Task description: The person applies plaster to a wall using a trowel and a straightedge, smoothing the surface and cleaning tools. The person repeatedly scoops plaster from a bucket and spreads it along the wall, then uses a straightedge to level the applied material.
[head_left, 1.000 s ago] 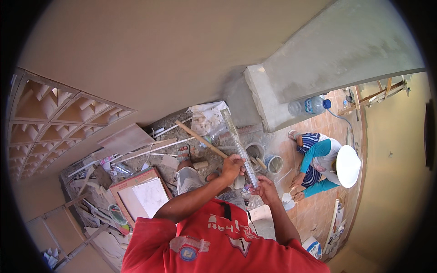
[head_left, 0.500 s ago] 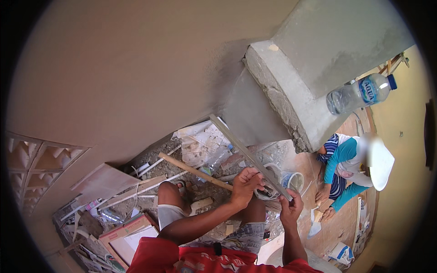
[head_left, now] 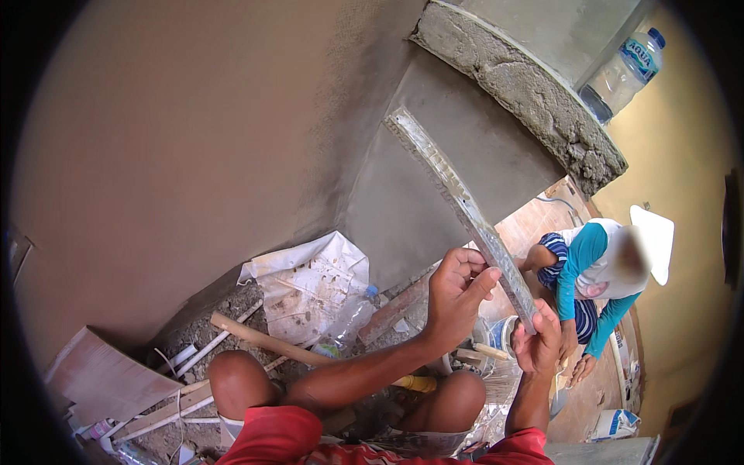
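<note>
A long, narrow straightedge (head_left: pixel 463 203), grey and crusted with dried cement, slants up and left before me. My left hand (head_left: pixel 456 301) has its fingers curled and thumb at the bar's edge, below the middle of its length. The bar's lower end lies in my right hand (head_left: pixel 539 341), fingers closed around it. Behind the straightedge is a smooth grey cement face (head_left: pixel 434 167), below a ledge (head_left: pixel 527 85) with a rough, broken-looking mortar edge. The bar's upper tip appears in front of this face; whether it touches cannot be told.
A clear water bottle (head_left: pixel 625 74) stands on the ledge. At right a co-worker in teal sleeves (head_left: pixel 583 260) crouches with hands low. Rubble, a dirty white sheet (head_left: pixel 314 283), a wooden stick (head_left: pixel 267 339) and a white bucket (head_left: pixel 496 333) lie around my knees.
The view has shifted, bringing the cement face and ledge edge more into sight. The straightedge has turned, showing its crusted side, and both hands have moved to the right with it.
</note>
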`<action>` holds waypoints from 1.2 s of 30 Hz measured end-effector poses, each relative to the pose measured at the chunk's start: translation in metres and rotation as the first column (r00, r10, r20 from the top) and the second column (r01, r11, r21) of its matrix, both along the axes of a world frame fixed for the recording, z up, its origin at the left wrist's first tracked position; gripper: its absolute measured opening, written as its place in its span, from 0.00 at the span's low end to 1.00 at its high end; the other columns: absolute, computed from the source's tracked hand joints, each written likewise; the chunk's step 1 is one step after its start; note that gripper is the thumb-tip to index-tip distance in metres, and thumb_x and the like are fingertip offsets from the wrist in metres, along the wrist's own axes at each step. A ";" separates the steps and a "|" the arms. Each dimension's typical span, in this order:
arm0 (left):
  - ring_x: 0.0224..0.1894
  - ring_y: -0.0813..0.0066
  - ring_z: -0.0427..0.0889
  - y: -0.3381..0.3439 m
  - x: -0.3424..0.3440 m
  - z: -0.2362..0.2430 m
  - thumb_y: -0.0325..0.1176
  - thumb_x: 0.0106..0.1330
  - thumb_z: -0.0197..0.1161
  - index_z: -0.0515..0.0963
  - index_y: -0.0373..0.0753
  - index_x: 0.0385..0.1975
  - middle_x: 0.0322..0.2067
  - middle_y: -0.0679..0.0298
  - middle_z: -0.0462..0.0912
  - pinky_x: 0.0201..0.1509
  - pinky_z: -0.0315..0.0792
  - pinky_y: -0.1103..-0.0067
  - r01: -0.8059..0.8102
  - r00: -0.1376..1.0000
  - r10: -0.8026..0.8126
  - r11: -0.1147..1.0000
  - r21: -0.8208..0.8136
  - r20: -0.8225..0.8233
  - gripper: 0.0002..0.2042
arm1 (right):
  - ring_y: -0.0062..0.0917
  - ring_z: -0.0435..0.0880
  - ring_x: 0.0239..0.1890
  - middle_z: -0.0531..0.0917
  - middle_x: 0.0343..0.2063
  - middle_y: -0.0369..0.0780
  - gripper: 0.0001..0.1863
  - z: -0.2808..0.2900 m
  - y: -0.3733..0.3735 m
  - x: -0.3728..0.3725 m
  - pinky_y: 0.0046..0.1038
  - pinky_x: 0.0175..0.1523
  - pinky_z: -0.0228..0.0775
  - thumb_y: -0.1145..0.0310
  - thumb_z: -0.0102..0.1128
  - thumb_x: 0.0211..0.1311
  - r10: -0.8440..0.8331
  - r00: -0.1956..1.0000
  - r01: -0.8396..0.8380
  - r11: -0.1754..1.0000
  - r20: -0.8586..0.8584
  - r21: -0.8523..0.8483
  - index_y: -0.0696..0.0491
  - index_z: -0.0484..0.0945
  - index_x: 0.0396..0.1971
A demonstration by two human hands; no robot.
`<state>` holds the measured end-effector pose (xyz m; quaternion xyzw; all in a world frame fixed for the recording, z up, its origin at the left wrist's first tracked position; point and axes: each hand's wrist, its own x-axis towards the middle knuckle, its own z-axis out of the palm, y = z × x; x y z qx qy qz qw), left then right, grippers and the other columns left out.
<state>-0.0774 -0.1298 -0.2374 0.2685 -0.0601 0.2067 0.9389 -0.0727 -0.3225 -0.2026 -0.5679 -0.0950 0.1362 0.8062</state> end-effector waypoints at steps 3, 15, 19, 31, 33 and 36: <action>0.32 0.80 0.78 0.002 0.001 -0.007 0.21 0.65 0.60 0.67 0.34 0.42 0.35 0.59 0.80 0.33 0.74 0.84 -0.034 0.999 0.035 0.999 -0.014 0.023 0.10 | 0.26 0.77 0.13 0.82 0.22 0.47 0.17 -0.009 0.006 -0.004 0.22 0.19 0.70 0.67 0.62 0.60 -0.023 0.999 0.023 1.000 0.049 -0.012 0.63 0.72 0.42; 0.41 0.80 0.79 0.015 0.031 0.023 0.24 0.67 0.57 0.67 0.26 0.54 0.43 0.58 0.80 0.36 0.74 0.85 -0.154 0.985 0.147 0.985 0.077 0.094 0.17 | 0.25 0.80 0.32 0.78 0.38 0.42 0.15 0.020 0.025 0.014 0.23 0.33 0.72 0.83 0.57 0.60 0.250 0.125 0.794 0.555 0.960 -0.247 0.61 0.74 0.48; 0.44 0.80 0.78 0.024 0.047 0.044 0.24 0.67 0.56 0.65 0.26 0.58 0.45 0.58 0.80 0.38 0.74 0.85 -0.092 0.989 0.084 0.993 0.068 0.121 0.21 | 0.32 0.83 0.37 0.81 0.39 0.48 0.17 0.047 0.044 0.031 0.27 0.39 0.75 0.86 0.60 0.54 0.350 -0.051 0.839 0.523 0.935 -0.150 0.58 0.76 0.45; 0.41 0.83 0.77 0.025 0.066 0.076 0.24 0.67 0.56 0.67 0.27 0.57 0.44 0.63 0.78 0.40 0.71 0.85 -0.147 0.974 0.129 0.985 0.088 0.185 0.19 | 0.32 0.84 0.35 0.82 0.38 0.50 0.17 0.070 0.050 0.051 0.24 0.32 0.75 0.86 0.63 0.52 0.255 -0.136 0.804 0.593 0.957 -0.043 0.58 0.79 0.43; 0.40 0.83 0.76 0.024 0.067 0.078 0.25 0.67 0.56 0.67 0.27 0.56 0.43 0.63 0.78 0.39 0.71 0.85 -0.146 0.974 0.132 0.987 0.065 0.183 0.19 | 0.29 0.84 0.34 0.83 0.38 0.49 0.16 0.070 0.051 0.050 0.23 0.31 0.75 0.86 0.63 0.52 0.247 -0.099 0.800 0.596 0.964 -0.070 0.59 0.79 0.43; 0.38 0.83 0.76 0.023 0.074 0.077 0.25 0.67 0.56 0.68 0.27 0.55 0.42 0.63 0.78 0.38 0.71 0.85 -0.149 0.977 0.140 0.988 0.050 0.160 0.18 | 0.27 0.84 0.33 0.83 0.38 0.48 0.16 0.075 0.051 0.054 0.22 0.30 0.75 0.85 0.63 0.53 0.252 -0.107 0.792 0.606 0.962 -0.071 0.59 0.79 0.43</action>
